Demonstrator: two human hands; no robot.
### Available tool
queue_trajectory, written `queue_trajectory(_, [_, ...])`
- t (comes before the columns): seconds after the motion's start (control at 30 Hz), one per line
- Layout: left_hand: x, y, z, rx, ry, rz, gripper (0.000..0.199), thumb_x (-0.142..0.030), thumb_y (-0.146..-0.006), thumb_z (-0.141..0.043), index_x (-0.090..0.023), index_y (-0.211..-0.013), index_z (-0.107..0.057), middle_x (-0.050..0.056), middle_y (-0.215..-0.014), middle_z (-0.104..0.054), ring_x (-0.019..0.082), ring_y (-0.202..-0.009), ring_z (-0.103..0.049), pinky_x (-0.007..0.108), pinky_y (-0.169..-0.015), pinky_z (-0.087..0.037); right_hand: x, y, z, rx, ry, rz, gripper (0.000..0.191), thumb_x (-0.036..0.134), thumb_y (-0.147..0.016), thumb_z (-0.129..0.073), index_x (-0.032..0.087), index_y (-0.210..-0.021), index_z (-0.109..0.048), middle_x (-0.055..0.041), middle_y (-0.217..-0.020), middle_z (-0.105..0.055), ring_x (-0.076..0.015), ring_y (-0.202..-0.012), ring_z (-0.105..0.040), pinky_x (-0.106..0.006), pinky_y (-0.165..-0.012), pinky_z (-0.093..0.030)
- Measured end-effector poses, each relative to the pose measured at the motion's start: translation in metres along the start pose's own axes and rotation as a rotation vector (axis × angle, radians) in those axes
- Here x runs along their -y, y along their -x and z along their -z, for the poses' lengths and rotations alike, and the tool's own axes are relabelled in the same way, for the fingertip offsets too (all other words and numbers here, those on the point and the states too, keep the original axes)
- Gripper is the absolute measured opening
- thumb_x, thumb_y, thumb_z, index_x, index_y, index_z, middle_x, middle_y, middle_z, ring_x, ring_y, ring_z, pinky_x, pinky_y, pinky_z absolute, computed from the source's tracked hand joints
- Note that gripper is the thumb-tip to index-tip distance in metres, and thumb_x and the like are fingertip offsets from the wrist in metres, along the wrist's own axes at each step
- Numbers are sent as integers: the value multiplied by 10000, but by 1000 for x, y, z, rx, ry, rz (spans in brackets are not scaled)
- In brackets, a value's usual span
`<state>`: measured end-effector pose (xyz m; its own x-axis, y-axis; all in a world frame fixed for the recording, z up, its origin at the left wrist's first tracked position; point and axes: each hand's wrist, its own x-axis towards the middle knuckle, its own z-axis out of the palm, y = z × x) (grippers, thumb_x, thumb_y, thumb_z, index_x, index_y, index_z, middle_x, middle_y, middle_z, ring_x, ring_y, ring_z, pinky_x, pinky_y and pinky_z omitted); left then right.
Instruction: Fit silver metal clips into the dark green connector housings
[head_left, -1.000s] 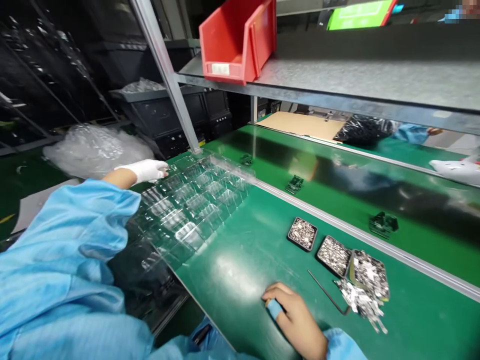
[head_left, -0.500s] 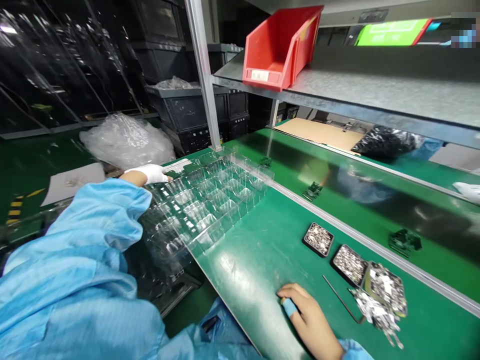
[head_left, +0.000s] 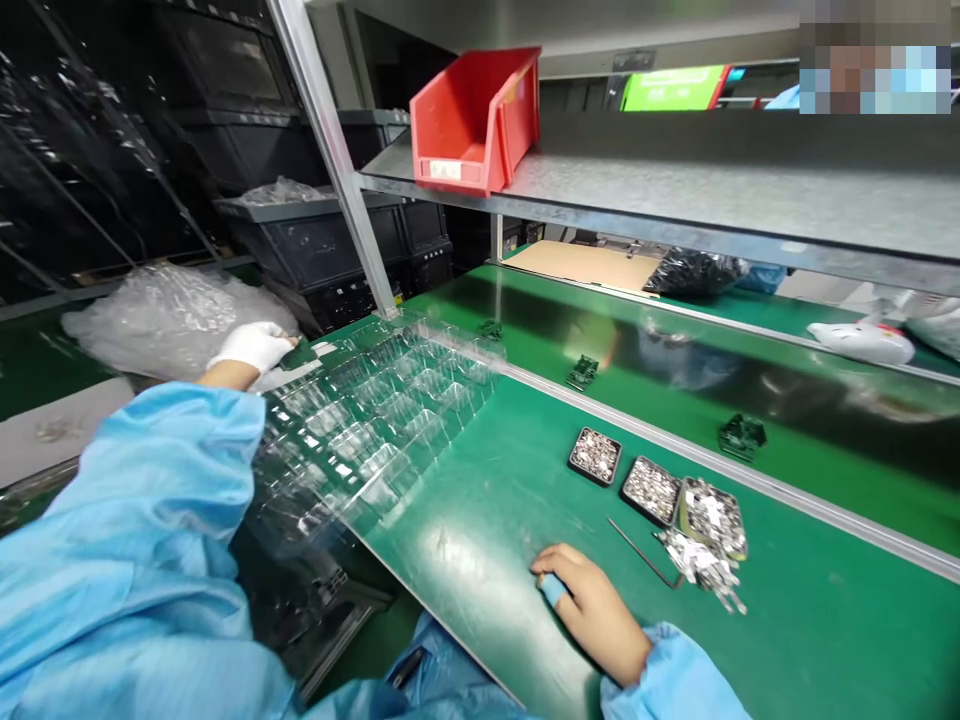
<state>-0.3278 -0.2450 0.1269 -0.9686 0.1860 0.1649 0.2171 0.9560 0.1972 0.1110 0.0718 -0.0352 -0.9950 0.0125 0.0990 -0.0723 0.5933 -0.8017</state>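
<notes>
My left hand (head_left: 253, 348), in a white glove with bare fingertips, is raised near the far left side of a clear plastic blister tray (head_left: 379, 468). Its fingers are drawn together; what they hold, if anything, is hidden. A white strip (head_left: 296, 372) lies just below the fingertips. The tray has rows of pockets and overhangs the left edge of the green table (head_left: 510, 480). My right hand (head_left: 592, 608) lies palm down on the tabletop, a blue cover on one digit, holding nothing visible. Beyond it are a thin bent rod (head_left: 643, 553) and loose metal pieces (head_left: 701, 562).
Several small boxes of metal parts, one a black box (head_left: 595, 456), stand to the right. Circuit boards, including one board (head_left: 742, 436), lie behind the metal rail (head_left: 645, 435). A red bin (head_left: 472, 120) sits on the shelf above. A plastic bag (head_left: 176, 315) lies at left.
The view has turned right, shifting the scene left. My left hand has risen slightly from the tray's edge. My right hand stays resting on the table.
</notes>
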Motion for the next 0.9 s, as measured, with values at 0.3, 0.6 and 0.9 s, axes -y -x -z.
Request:
queue_trajectory(0.3, [-171,148,-17,-90,-294,-1161,266,-290,-861,-410,-213,-818,-662,80,-760,-627,258,-751,-576,397,-705,-421,6,2,3,-224,-286,-173,325,263,-855,-534,190,-1172,-548,-95,-1103,-622,-176,-944,-599,-362,-884,-471])
queue_trajectory(0.6, [-259,286,-73,-21,-98,-2020,216,-99,-844,-437,-230,-787,-599,66,-655,-577,196,-553,-513,358,-472,-331,-4,8,29,-310,-645,-242,496,389,-824,-603,204,-1269,-484,-83,-1209,-584,-194,-1073,-577,-376,-955,-458])
queue_trajectory(0.9, [-339,201,-97,180,-153,-1279,290,-237,-866,-380,-182,-874,-665,103,-874,-657,244,-833,-618,364,-717,-449,-10,34,79,-13,-145,-77,627,-14,-741,-416,230,-1309,-519,-54,-1430,-430,-196,-1353,-367,-423,-1144,-255])
